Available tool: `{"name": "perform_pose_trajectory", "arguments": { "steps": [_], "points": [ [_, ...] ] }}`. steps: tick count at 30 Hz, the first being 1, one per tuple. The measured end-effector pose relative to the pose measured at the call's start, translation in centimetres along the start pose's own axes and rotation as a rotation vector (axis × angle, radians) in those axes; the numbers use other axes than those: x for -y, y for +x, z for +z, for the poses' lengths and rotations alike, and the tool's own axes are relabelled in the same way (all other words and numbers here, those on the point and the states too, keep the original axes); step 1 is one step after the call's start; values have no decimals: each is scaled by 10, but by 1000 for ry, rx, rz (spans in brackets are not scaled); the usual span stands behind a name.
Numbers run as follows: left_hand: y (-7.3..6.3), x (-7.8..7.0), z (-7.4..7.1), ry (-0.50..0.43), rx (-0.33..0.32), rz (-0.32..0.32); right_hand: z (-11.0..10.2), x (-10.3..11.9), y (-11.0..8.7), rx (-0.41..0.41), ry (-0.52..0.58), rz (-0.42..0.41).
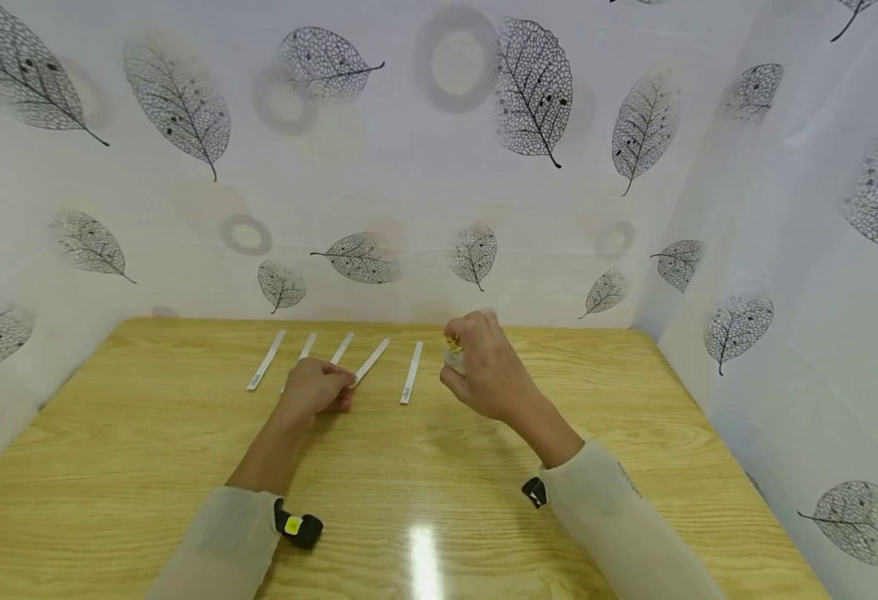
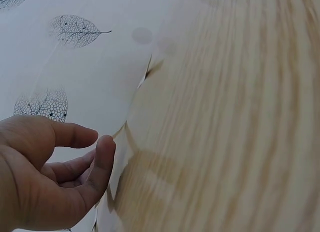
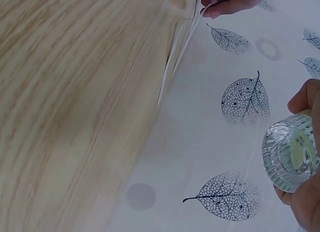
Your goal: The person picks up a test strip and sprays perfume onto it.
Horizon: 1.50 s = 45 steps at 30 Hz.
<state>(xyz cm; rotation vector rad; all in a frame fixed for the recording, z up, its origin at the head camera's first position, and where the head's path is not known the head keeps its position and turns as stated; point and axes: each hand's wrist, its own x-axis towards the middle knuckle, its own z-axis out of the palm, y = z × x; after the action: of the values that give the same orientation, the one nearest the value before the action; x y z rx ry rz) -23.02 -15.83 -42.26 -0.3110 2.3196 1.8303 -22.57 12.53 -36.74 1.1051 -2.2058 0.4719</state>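
Several narrow white paper strips lie in a row on the table, small dark print at the near end of some. My left hand (image 1: 321,385) pinches the near end of one slanted paper strip (image 1: 371,362) between thumb and fingers, and partly covers the strips beside it. To the right of the row, my right hand (image 1: 487,371) grips a small ribbed clear glass bottle (image 3: 289,154) with a gold-coloured top, held above the table. Greenish-yellow shows through the glass in the right wrist view. Between the hands lies another paper strip (image 1: 412,372), untouched.
The wood-grain table (image 1: 409,475) reaches back to a pale sheet (image 1: 409,183) printed with dark leaves, which also hangs at the sides. A leftmost paper strip (image 1: 266,360) lies left of my left hand. Black bands sit at both cuffs.
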Motion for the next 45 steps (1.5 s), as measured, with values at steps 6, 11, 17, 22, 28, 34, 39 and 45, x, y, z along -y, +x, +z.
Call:
{"name": "perform_pose_trajectory", "arguments": {
  "steps": [6, 11, 17, 22, 28, 34, 39, 45],
  "points": [
    [-2, -1, -3, 80, -33, 55, 0, -1, -1, -5, -1, -14],
    [-4, -3, -4, 92, -24, 85, 0, -2, -1, -16, -8, -18],
    [-7, -7, 1, 120, 27, 127, 1, -3, -2, -25, 8, -15],
    [-7, -9, 7, 124, 66, 134, 1, -3, -2, -29, 5, -22],
    [-4, -10, 16, 165, 112, 116, 0, -2, -2, -26, 6, -19],
    [1, -13, 29, 237, 186, 92, -1, -3, -2, -19, 5, -1],
    [6, -12, 39, 264, 208, 88, -2, -4, -5, -17, 12, 14],
    [8, -14, 48, 246, 247, 45, -2, -3, -6, -19, 19, 17]
  ]
}}
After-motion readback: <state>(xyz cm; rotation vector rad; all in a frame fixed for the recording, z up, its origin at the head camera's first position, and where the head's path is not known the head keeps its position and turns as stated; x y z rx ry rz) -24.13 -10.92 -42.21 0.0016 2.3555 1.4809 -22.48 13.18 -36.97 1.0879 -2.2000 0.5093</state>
